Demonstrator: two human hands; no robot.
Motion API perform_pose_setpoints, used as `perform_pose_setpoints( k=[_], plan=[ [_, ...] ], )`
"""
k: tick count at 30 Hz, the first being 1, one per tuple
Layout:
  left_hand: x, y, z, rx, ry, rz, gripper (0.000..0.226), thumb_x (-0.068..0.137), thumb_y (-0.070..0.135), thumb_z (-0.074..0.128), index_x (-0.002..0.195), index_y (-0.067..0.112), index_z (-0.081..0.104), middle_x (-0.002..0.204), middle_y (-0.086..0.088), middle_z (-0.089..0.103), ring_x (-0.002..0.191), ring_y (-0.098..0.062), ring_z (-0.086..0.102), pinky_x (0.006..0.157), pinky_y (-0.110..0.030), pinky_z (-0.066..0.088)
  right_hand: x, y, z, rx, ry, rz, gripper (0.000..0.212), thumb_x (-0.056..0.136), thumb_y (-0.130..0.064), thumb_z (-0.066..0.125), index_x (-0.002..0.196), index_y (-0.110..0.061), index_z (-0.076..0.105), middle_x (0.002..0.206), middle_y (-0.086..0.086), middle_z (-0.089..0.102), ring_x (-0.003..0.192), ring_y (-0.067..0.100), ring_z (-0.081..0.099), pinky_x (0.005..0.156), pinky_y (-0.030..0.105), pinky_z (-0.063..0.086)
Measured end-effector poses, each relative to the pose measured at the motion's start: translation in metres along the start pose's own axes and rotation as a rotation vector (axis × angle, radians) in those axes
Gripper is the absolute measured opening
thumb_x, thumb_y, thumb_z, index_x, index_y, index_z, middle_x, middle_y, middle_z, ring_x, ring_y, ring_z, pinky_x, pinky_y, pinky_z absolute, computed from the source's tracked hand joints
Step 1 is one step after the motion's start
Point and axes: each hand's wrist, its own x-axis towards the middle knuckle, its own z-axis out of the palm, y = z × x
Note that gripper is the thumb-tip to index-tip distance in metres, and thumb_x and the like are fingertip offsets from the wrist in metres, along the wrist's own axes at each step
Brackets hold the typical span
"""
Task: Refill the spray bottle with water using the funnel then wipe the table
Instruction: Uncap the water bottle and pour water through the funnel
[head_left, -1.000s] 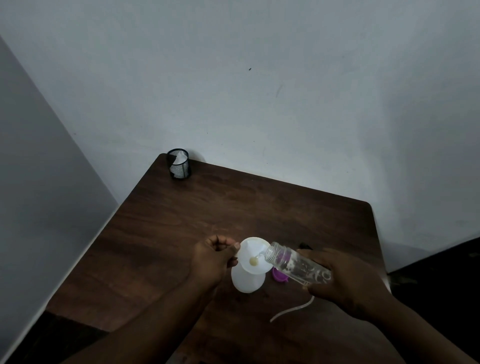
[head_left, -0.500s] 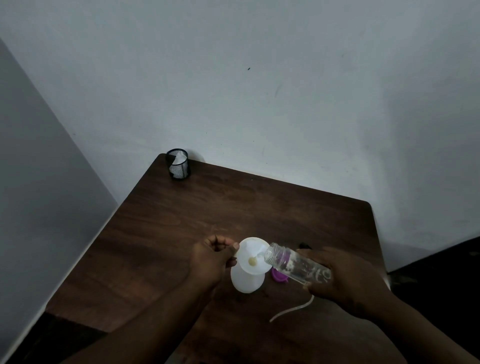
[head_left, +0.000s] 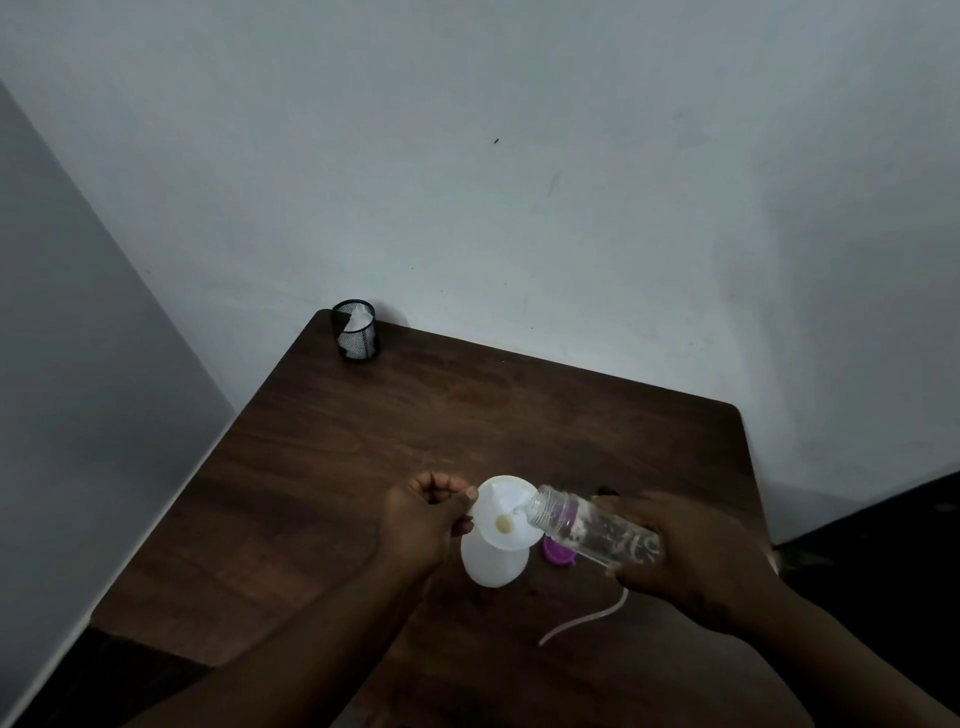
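A white spray bottle body (head_left: 493, 564) stands near the front of the dark wooden table (head_left: 415, 415) with a white funnel (head_left: 501, 512) set in its neck. My left hand (head_left: 423, 522) pinches the funnel's left rim. My right hand (head_left: 691, 556) holds a clear water bottle (head_left: 592, 532) tipped almost flat, its open mouth over the funnel's right rim. A thin stream of water runs from the mouth into the funnel. A purple cap (head_left: 558, 553) lies on the table under the clear bottle.
A thin whitish tube (head_left: 582, 618) curves over the table in front of my right hand; a small dark part (head_left: 605, 490) shows behind it. A black mesh cup (head_left: 356, 330) with white paper stands at the far left corner. Walls close the back and left.
Both hands hold their places. The clear bottle stays tipped over the funnel, with hardly any shift.
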Motion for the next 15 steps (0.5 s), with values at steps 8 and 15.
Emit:
perform_pose_setpoints(
  k=[8,15],
  plan=[
    [-0.001,-0.0006,-0.0004,0.016,0.006,-0.004,0.008,0.085,-0.001,0.078,0.086,0.002,0.071,0.078,-0.014,0.076,0.064,-0.019,0.07,0.06,-0.029,0.06,-0.0004,-0.0009,-0.0007,-0.018,-0.017,0.015,0.076,0.076,-0.069,0.066,0.144,-0.052,0.038,0.126,-0.025,0.055,0.103,-0.011,0.041,0.083,0.017,0.036],
    [-0.0022,-0.0008,-0.0013,0.007,0.0,-0.004,0.008,0.086,-0.002,0.077,0.084,0.003,0.071,0.077,-0.013,0.075,0.065,-0.019,0.069,0.062,-0.031,0.061,-0.0008,-0.0008,-0.0009,-0.032,-0.017,-0.002,0.075,0.076,-0.069,0.065,0.144,-0.051,0.039,0.124,-0.025,0.055,0.102,-0.011,0.041,0.08,0.015,0.032]
  ],
)
